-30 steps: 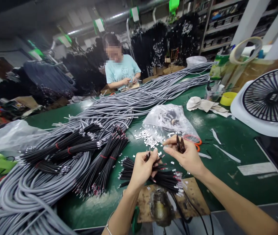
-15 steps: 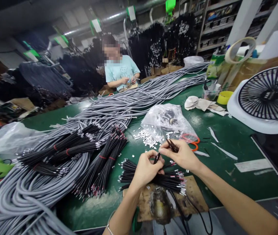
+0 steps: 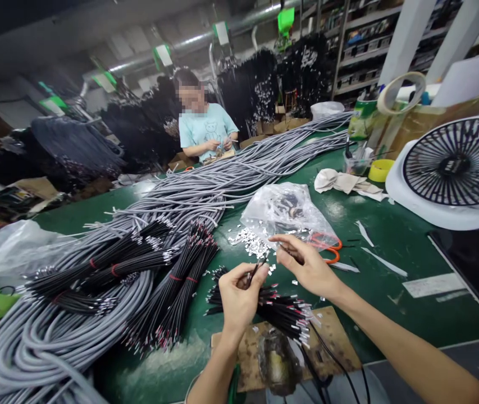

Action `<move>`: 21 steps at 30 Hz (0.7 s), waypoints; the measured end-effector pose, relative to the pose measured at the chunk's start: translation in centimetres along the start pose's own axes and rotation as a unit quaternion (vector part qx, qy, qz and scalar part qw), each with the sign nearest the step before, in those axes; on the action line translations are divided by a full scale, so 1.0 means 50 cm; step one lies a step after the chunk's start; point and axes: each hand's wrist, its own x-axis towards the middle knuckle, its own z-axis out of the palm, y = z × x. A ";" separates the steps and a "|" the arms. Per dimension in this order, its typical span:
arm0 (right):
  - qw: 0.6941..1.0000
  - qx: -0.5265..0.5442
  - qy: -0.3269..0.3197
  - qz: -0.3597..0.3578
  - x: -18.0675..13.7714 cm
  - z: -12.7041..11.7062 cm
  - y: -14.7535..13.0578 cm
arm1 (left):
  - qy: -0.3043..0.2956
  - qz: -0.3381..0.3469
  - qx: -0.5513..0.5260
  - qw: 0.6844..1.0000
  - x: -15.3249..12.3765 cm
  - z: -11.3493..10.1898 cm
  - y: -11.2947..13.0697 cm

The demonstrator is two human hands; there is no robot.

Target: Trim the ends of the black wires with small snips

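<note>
My left hand (image 3: pixel 239 292) is closed in a pinch on a thin black cable (image 3: pixel 260 266), its tip pointing up and right. To the right, my right hand (image 3: pixel 309 266) hovers with thumb and index finger apart; a dark patch in its palm is too shadowed to make out. Below both hands lies a pile of short black cables (image 3: pixel 283 314) with white and red ends, partly behind my left wrist. Just beyond my fingertips small white pieces (image 3: pixel 252 242) are scattered on the green table (image 3: pixel 205 359).
Bundled black cables (image 3: pixel 176 280) and long grey cables (image 3: pixel 32 325) fill the left. A clear plastic bag (image 3: pixel 285 207), orange-handled scissors (image 3: pixel 332 252) and a white fan (image 3: pixel 416 196) stand right. A wooden board (image 3: pixel 340 348) lies nearest me. Another person (image 3: pixel 208 129) works opposite.
My hands have moved apart, the left a little to the left. The right fingers have spread, and the dark pointed tool that stuck up from that hand no longer shows clearly.
</note>
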 end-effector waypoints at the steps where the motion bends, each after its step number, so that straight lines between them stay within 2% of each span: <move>1: 1.000 -0.011 -0.008 -0.019 -0.003 0.002 -0.002 | 0.004 0.005 -0.001 1.000 0.000 -0.001 0.001; 5: 0.994 -0.075 -0.010 -0.081 -0.010 0.005 -0.010 | -0.004 0.027 0.012 1.000 -0.001 -0.007 0.003; 10: 0.992 -0.078 -0.009 -0.102 -0.012 0.003 -0.015 | -0.017 0.035 0.027 0.999 -0.001 -0.009 0.006; 17: 0.992 -0.073 0.000 -0.106 -0.013 0.004 -0.017 | 0.018 0.068 0.021 0.997 0.001 -0.002 0.012; 21: 0.990 -0.091 0.009 -0.110 -0.015 0.007 -0.015 | 0.050 0.048 0.030 0.997 0.000 0.001 0.013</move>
